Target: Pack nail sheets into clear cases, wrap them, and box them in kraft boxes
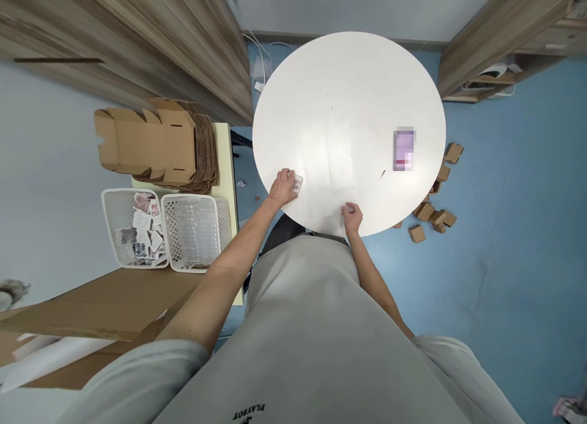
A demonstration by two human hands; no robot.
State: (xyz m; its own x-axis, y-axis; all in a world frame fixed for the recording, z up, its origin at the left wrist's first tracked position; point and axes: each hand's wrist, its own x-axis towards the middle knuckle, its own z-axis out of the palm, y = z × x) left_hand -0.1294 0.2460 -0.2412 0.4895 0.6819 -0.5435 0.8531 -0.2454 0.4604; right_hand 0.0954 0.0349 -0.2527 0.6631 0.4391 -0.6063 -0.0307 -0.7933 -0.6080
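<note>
The blue floor (504,247) spreads out to the right; a wood-grain cabinet (183,39) stands at the upper left; the person's grey T-shirt (312,308) fills the foreground; the round white table (367,76) stands directly ahead, its near edge close to the torso; to the person's left, a pale yellow side table (224,143) carries a stack of flattened cardboard boxes (151,143) and, nearer the person, two white plastic baskets (223,222), the outer one holding small printed packets (142,221), the inner one clear plastic pieces (190,231); small brown cartons (424,211) lie on the floor past the round table's right edge; a pixelated purple rectangle (403,149), too blurred to name, lies on the right part of the tabletop, its long axis running away from the person.

The left hand (283,187) is at the round table's left side, its grip closed, with bent fingers around a small clear case (298,184) with printing; the right hand (353,217) is at the near edge, thumb and fingers bent close together; I cannot tell whether its grip holds anything; the case sits to the right of the left palm, toward the right hand; its longer side seems to run away from the torso, though fingers cover part; the left hand is nearer, touching it; the right is well apart.
</note>
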